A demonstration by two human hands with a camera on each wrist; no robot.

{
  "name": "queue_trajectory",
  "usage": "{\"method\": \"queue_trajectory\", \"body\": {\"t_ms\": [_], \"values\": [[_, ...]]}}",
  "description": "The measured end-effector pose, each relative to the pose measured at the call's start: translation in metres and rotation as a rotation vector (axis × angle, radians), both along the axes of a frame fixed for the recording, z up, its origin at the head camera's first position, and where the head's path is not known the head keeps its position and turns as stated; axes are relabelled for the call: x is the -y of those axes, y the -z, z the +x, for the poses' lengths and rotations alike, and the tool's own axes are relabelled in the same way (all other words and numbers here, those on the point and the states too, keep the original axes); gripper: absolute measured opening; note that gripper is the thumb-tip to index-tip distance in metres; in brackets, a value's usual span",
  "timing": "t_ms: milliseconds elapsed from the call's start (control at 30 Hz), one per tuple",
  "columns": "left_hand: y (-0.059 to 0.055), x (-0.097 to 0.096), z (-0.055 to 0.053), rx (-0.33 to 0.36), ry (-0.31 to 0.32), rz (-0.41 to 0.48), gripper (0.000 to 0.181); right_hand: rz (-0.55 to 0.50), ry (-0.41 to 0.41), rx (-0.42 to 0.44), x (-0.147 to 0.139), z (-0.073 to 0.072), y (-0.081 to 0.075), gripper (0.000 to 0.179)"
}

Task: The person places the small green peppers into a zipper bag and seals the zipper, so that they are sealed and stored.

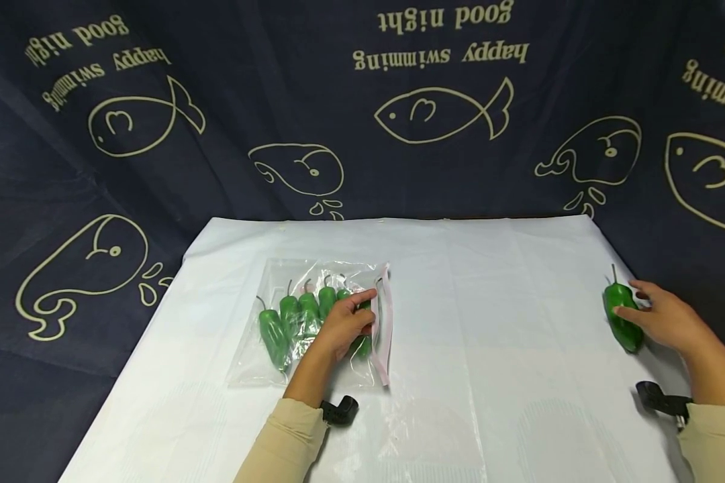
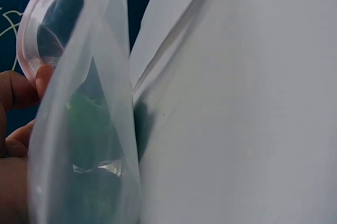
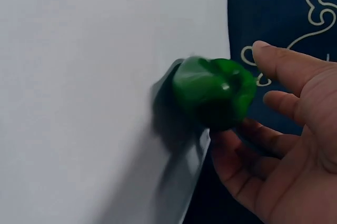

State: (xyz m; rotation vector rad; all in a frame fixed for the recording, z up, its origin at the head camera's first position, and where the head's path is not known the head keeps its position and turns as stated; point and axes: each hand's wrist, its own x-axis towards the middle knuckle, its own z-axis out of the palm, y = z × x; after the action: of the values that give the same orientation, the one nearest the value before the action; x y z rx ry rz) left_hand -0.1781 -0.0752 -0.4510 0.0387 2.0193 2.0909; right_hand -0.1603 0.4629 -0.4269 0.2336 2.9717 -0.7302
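Observation:
A clear zip bag [image 1: 254, 372] with a pink-edged opening lies on the left of the table, several green peppers [image 1: 273, 339] side by side inside it. My left hand [image 1: 346, 323] is over the bag's right part and pinches its film near the opening. In the left wrist view the bag film [image 2: 84, 129] stands up in front of the fingers. Far to the right, a single green pepper [image 1: 622, 318] lies by the table's edge, its thin stem pointing away. Around it is my right hand [image 1: 670, 318], its fingers spread; in the right wrist view some fingertips are right at its underside.
A white cover [image 1: 447, 335] lies over the table. Behind and beside the table hangs a dark blue cloth [image 1: 314, 80] printed with fish, whales and lettering. Each wrist carries a black camera mount [image 1: 340, 410].

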Motion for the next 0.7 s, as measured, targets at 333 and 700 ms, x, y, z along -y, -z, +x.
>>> {"method": "queue_trajectory", "body": {"t_ms": [333, 700], "values": [[-0.0017, -0.0015, 0.0009, -0.004, -0.008, 0.004, 0.062, -0.035, -0.076, -0.008, -0.0106, -0.0014, 0.0085, 0.079], [-0.0007, -0.0008, 0.0001, 0.012, -0.005, -0.003, 0.062, -0.043, -0.061, -0.016, -0.0087, -0.0042, 0.0082, 0.076]]}}
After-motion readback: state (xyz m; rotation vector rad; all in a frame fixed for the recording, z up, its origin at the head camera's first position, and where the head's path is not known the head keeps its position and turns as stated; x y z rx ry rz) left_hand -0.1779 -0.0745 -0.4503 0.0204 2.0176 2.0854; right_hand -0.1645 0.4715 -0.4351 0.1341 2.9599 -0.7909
